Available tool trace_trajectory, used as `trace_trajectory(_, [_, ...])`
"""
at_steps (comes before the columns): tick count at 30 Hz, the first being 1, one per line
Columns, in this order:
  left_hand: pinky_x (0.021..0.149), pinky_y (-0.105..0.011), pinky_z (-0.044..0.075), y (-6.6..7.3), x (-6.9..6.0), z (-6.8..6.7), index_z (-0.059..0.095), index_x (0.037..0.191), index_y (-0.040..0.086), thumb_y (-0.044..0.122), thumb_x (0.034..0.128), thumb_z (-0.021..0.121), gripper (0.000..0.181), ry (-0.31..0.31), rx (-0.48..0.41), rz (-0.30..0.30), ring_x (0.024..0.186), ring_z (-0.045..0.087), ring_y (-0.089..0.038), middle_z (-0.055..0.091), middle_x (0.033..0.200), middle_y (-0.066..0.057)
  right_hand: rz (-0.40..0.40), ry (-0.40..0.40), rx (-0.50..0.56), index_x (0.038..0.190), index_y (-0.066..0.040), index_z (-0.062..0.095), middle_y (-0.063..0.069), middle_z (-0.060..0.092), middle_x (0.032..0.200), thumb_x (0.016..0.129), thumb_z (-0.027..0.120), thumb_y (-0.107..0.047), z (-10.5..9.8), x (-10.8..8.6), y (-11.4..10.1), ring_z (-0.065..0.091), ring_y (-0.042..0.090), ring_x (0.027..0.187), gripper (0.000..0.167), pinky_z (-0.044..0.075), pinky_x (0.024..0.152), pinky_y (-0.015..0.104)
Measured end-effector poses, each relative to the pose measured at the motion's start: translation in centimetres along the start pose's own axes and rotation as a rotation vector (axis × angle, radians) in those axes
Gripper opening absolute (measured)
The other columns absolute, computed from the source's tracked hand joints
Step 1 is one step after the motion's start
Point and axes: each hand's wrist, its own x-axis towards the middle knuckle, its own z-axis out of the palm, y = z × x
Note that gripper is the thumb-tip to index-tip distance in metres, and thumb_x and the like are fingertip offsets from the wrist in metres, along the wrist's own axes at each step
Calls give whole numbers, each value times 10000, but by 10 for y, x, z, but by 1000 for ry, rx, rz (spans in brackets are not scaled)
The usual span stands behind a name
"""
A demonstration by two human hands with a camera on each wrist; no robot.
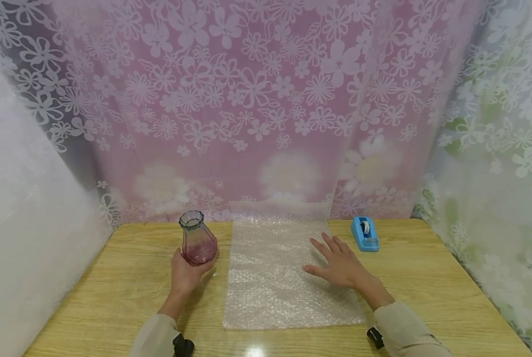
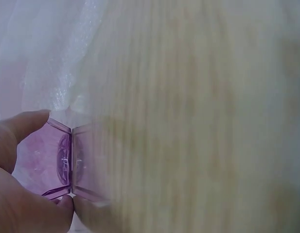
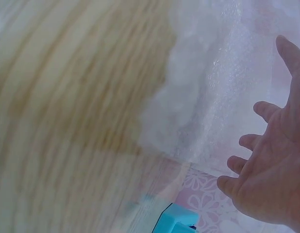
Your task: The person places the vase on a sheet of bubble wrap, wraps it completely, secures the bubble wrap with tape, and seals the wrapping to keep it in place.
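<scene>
A faceted glass vase point(image 1: 199, 245), clear at the neck and purple at its base, is tilted in my left hand point(image 1: 187, 275), which grips it round the lower part. In the left wrist view, thumb and fingers hold the purple base point(image 2: 47, 160). A sheet of bubble wrap point(image 1: 275, 277) lies flat on the table, its far end up against the curtain. My right hand point(image 1: 339, 265) is spread over the sheet's right side, fingers apart and holding nothing; whether it touches the sheet, I cannot tell. The right wrist view shows that hand point(image 3: 271, 165) beside the wrap point(image 3: 213, 97).
A blue tape dispenser point(image 1: 365, 234) stands at the back right of the wooden table point(image 1: 427, 297), beyond my right hand. Flowered curtains point(image 1: 266, 99) close off the back and both sides.
</scene>
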Motion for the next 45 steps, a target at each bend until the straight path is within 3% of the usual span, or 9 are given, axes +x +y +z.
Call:
trace_trajectory(4, [1036, -536, 308, 0, 3, 1, 179, 1406, -141, 123, 694, 852, 1015, -16, -46, -31, 1264, 358, -454, 325, 1362, -342, 0, -8, 3, 1499, -136, 309, 203, 165, 1545, 875, 522, -631, 1, 1, 0, 129, 474, 1375, 824, 106, 1065, 625])
trace_trajectory(10, [1061, -531, 268, -1, 9, -3, 83, 1455, -93, 165, 694, 861, 1117, -62, -38, -91, 1310, 298, -448, 263, 1425, -337, -4, -18, 29, 1507, -159, 292, 181, 136, 1558, 861, 494, -674, 3, 4, -1, 108, 457, 1385, 851, 84, 1071, 619])
trace_trajectory(16, [1061, -527, 269, -4, 15, -5, 12, 1479, -33, 178, 711, 849, 1155, -116, -70, -163, 1315, 296, -453, 237, 1448, -342, -39, -12, 38, 1495, -121, 309, 227, 158, 1540, 875, 512, -636, 4, 8, -6, 112, 490, 1370, 831, 89, 1054, 642])
trace_trajectory(25, [1053, -532, 281, -11, 19, -9, 66, 1463, -51, 140, 700, 850, 1111, -139, -84, -149, 1301, 314, -458, 263, 1428, -348, -39, -107, 71, 1524, -192, 239, 158, 95, 1569, 866, 471, -685, 1, 22, -28, 59, 434, 1402, 854, 81, 1067, 632])
trace_trajectory(32, [1062, -520, 271, -8, 20, -10, 115, 1460, -36, 154, 720, 841, 1054, -165, -122, -190, 1320, 305, -432, 272, 1440, -314, -66, -173, 125, 1535, -249, 181, 101, 61, 1582, 856, 483, -690, 2, 34, -45, 41, 403, 1413, 864, 113, 1057, 644])
trace_trajectory(40, [1059, -525, 276, -9, 21, -11, 117, 1464, -27, 139, 727, 835, 1042, -169, -130, -184, 1315, 311, -430, 280, 1437, -306, -112, -214, 202, 1538, -228, 165, 84, 55, 1584, 870, 506, -654, 8, 46, -62, 39, 387, 1419, 863, 142, 1047, 647])
trace_trajectory(45, [1057, -520, 283, -10, 21, -10, 141, 1458, -24, 112, 712, 838, 1030, -170, -149, -180, 1308, 322, -424, 293, 1430, -300, -123, -228, 241, 1537, -213, 166, 114, 73, 1581, 885, 523, -616, 16, 49, -68, 54, 387, 1419, 845, 161, 1068, 585])
